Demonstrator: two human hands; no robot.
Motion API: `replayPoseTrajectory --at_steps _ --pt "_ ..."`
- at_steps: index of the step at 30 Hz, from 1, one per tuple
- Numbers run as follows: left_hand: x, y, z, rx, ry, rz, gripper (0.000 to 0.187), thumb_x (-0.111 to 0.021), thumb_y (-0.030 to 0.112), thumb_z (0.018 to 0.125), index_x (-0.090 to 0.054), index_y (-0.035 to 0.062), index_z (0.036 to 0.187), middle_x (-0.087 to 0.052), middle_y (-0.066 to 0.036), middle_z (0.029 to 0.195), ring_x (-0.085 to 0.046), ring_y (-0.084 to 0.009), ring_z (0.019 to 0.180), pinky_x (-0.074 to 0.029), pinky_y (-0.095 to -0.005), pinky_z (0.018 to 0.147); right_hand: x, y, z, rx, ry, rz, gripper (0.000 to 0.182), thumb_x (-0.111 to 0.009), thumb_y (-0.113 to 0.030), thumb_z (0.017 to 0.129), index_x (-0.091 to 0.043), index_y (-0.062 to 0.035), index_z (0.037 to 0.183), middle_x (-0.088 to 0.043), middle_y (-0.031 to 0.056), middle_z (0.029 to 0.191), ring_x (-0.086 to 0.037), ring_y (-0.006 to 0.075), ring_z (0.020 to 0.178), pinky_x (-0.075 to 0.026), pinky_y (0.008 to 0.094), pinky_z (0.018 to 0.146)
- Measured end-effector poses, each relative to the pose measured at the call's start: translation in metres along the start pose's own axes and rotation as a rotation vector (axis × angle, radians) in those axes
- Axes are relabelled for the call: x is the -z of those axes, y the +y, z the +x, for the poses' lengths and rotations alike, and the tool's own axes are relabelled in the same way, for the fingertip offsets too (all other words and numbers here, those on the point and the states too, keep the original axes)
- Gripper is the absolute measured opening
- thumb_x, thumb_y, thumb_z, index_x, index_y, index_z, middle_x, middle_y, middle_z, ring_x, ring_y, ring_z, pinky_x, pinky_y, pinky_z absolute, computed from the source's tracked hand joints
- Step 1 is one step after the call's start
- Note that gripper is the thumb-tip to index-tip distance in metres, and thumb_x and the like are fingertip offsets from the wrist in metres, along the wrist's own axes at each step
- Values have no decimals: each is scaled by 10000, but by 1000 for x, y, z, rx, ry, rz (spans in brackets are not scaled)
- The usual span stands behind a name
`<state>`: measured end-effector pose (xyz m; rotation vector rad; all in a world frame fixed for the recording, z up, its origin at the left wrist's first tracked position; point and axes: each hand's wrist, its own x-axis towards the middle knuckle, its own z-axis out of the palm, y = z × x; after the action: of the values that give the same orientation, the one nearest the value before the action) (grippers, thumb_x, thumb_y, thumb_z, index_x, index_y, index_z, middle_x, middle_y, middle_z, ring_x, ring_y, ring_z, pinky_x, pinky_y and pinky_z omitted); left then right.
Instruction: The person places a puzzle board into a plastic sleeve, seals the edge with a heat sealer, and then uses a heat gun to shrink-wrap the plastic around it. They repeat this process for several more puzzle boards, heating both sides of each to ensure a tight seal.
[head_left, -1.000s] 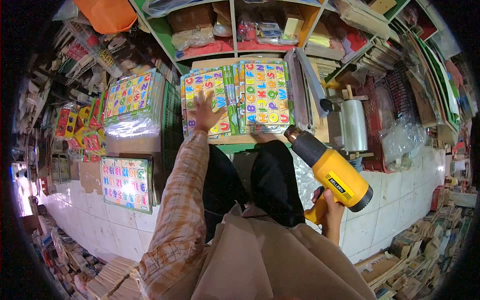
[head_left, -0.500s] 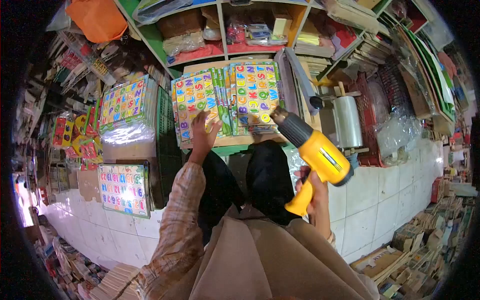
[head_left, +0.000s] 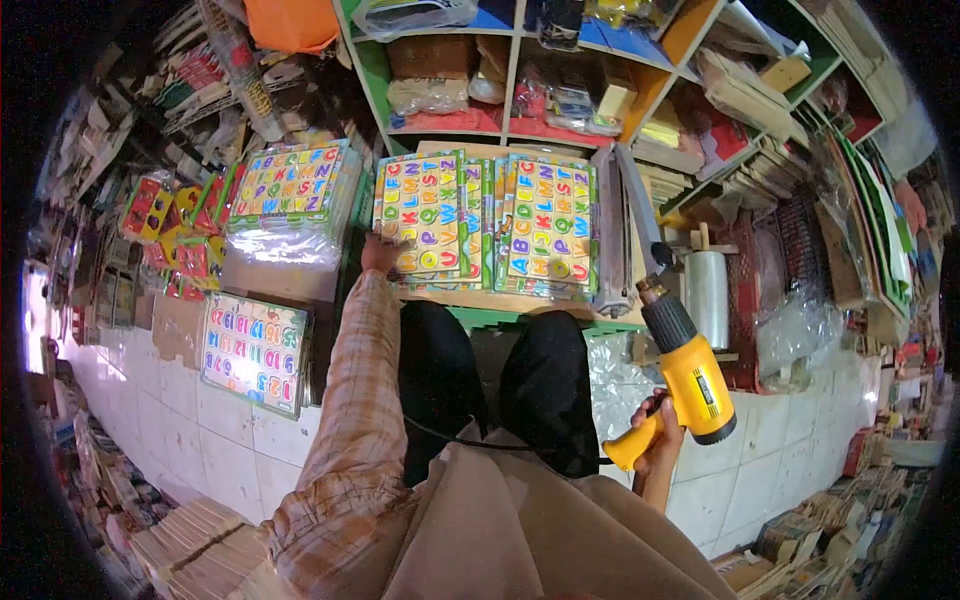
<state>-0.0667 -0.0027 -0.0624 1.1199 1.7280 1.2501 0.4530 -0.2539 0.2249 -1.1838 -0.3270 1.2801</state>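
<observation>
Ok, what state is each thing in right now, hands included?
Left hand: gripping the lower left corner of the left alphabet puzzle board.
Right hand: closed around the handle of the heat gun.
Heat gun: nozzle up, off the boards.
Film roll: upright.

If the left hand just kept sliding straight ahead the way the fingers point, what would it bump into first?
The left hand already touches the near corner of the left alphabet puzzle board on the low table. Going straight on, it would slide over that board's letters, then probably reach the shelf unit behind; depth is unclear.
</observation>
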Motion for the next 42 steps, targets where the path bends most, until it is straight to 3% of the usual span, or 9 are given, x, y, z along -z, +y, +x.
replayPoseTrajectory --at_steps 3,11,24,29,30,32,34,39,42 --pt "12 27 1 71 -91 563 839 -883 386 444 -561 -52 1083 -641 -213 1014 -634 -311 943 -503 -382 805 -2 2 3 5 7 -42 280 -600 -204 857 -524 0 1033 -559 97 756 -539 174 563 -459 265 510" --pt "-17 70 -27 -32 -34 768 1101 -879 369 383 -396 -11 1297 -553 -236 1189 -556 -363 1078 -449 -413 919 -25 6 -2 -35 13 -78 282 -635 -175 828 -527 0 1020 -561 98 750 -548 185 557 -472 275 504" --pt "25 74 -58 268 -199 68 782 -856 299 537 -525 -5 1178 -638 -152 1019 -623 -224 928 -504 -340 797 -15 14 -1 -115 -229 124 322 -623 -175 819 -508 -9 1070 -588 146 895 -571 197 619 -497 292 573" --pt "7 -37 -23 32 -75 83 560 -788 159 660 -525 15 1132 -639 -104 1015 -613 -230 917 -489 -379 791 -37 16 3 -105 -394 169 403 -601 7 757 -477 -35 1139 -487 117 1171 -539 194 861 -508 305 686" --pt "4 -3 -32 -157 -286 -47 497 -769 147 680 -542 25 1105 -645 -82 990 -612 -208 903 -491 -357 768 -38 12 6 -91 -415 206 419 -603 26 745 -474 -37 1139 -482 112 1168 -536 194 871 -509 305 689" --pt "5 -5 -25 132 -339 -126 510 -786 99 659 -537 8 1095 -635 -83 1007 -604 -174 885 -495 -321 755 -50 -17 9 2 -517 414 378 -608 20 732 -463 -34 1077 -461 99 1083 -524 195 820 -513 292 653" --pt "-1 106 -77 128 -114 192 686 -857 151 592 -488 -47 1136 -622 -115 1029 -598 -186 908 -496 -325 804 -49 -49 18 120 -686 619 353 -615 -75 791 -464 -31 1107 -475 108 1072 -531 202 862 -512 284 650" --pt "19 -67 1 175 -218 23 691 -844 193 619 -492 -49 1162 -627 -140 1048 -611 -219 918 -502 -363 789 -20 -56 64 342 132 120 295 -613 -334 878 -516 -80 992 -554 33 758 -559 151 626 -481 272 549" --pt "12 13 -35 85 -141 280 659 -832 205 637 -507 -36 1158 -631 -155 1051 -618 -230 918 -504 -374 773 32 -19 106 103 14 -147 342 -613 -223 873 -508 -41 1143 -515 18 715 -508 114 538 -437 243 481"
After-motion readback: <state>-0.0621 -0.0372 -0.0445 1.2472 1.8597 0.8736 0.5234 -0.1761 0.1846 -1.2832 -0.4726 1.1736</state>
